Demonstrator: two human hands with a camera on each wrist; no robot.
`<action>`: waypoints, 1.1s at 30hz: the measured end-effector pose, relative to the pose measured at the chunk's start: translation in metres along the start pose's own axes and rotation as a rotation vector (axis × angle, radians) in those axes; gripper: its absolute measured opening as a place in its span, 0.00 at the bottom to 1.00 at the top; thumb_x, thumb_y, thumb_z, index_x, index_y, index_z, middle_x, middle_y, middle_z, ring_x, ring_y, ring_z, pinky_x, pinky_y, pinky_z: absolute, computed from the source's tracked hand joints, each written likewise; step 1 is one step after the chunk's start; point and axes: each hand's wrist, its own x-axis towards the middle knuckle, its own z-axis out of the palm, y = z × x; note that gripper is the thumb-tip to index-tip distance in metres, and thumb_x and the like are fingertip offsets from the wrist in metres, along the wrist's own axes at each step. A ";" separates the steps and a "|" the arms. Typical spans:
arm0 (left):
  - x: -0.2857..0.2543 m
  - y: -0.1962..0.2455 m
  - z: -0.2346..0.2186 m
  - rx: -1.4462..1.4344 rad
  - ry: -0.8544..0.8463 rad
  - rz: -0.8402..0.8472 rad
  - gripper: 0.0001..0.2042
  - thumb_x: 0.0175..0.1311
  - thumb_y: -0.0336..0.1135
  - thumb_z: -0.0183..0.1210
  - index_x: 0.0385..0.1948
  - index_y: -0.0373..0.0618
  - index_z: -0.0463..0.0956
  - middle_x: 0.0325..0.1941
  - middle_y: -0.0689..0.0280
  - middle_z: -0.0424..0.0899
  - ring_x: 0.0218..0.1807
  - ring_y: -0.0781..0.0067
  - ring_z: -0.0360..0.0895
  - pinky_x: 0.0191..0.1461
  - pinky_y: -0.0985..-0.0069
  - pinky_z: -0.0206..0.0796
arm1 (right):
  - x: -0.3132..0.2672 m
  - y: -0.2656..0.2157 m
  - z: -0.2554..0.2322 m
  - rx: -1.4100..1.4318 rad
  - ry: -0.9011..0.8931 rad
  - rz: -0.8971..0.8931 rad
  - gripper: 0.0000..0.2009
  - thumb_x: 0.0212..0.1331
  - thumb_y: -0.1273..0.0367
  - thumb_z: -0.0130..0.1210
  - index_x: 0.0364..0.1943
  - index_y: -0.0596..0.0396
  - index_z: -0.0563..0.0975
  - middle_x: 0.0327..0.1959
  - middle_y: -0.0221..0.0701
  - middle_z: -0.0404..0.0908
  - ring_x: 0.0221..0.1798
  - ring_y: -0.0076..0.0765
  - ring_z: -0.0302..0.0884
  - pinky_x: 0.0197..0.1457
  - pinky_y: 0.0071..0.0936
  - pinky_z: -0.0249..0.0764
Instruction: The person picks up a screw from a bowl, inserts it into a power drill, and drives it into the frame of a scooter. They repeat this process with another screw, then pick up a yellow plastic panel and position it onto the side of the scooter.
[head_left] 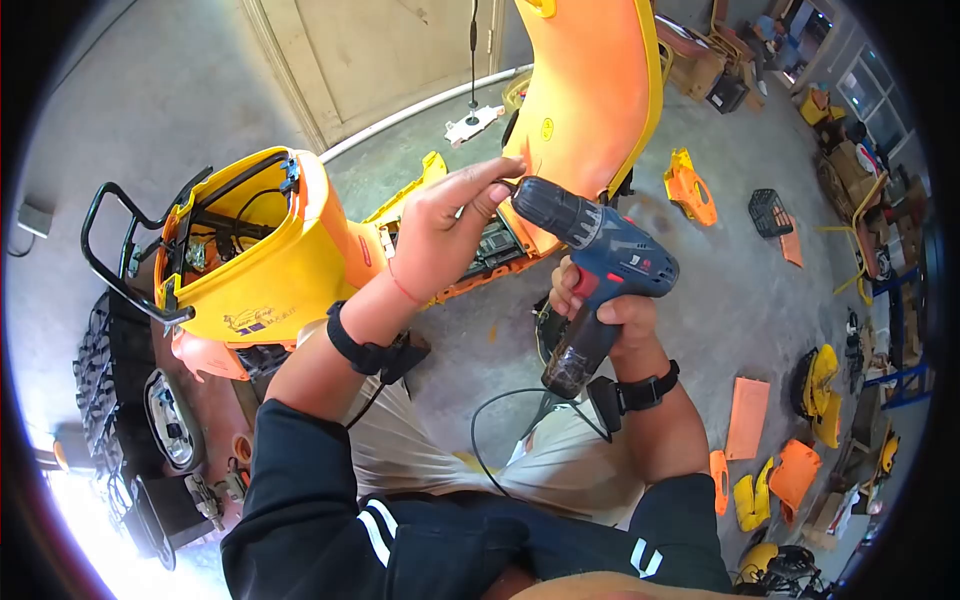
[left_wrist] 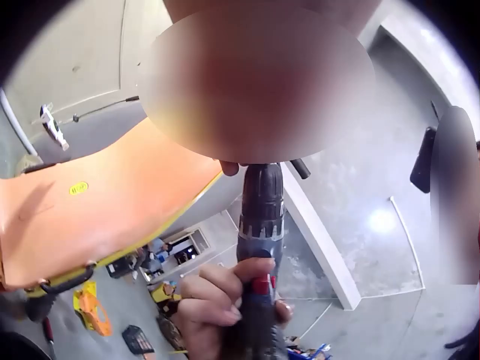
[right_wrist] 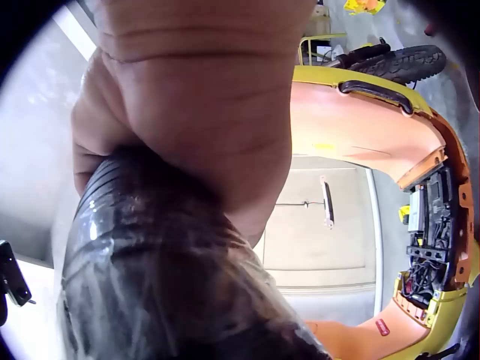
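Drill (right_wrist: 150,277), right hand (left_wrist: 214,300) gripping it; head view alone shows left hand (head_left: 447,220) pinching dark piece (head_left: 508,185) at chuck (head_left: 546,206).

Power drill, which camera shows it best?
The head view: the power drill shows side-on there, chuck to handle base, in the right hand. The left wrist view shows its chuck and red trigger, the frame's bottom edge cutting it off; the right wrist view only its handle base, close up.

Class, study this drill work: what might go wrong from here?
The left hand is at the chuck of the drill, while the right hand grips it near the red trigger: an accidental squeeze might spin it against skin. The black cable looping below the drill might snag during movement.
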 end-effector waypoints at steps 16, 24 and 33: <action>-0.018 -0.002 0.019 -1.107 -0.060 -0.285 0.29 0.68 0.45 0.62 0.66 0.42 0.63 0.61 0.54 0.76 0.65 0.59 0.72 0.68 0.63 0.65 | 0.011 0.022 0.016 0.047 -0.106 0.086 0.32 0.35 0.66 0.63 0.52 0.60 0.71 0.35 0.29 0.74 0.35 0.27 0.70 0.42 0.28 0.69; -0.021 0.014 0.024 -1.262 0.118 -0.352 0.05 0.70 0.35 0.56 0.37 0.47 0.71 0.42 0.62 0.79 0.59 0.59 0.75 0.61 0.61 0.70 | 0.004 0.045 0.019 0.016 -0.005 0.149 0.34 0.38 0.66 0.64 0.57 0.59 0.71 0.37 0.31 0.76 0.38 0.30 0.73 0.46 0.33 0.72; -0.024 0.014 0.022 -1.324 0.063 -0.307 0.04 0.69 0.34 0.55 0.35 0.48 0.70 0.40 0.63 0.78 0.60 0.61 0.74 0.64 0.58 0.67 | 0.005 0.041 0.031 0.003 -0.082 0.134 0.29 0.39 0.66 0.65 0.52 0.56 0.73 0.33 0.28 0.75 0.36 0.28 0.72 0.46 0.31 0.72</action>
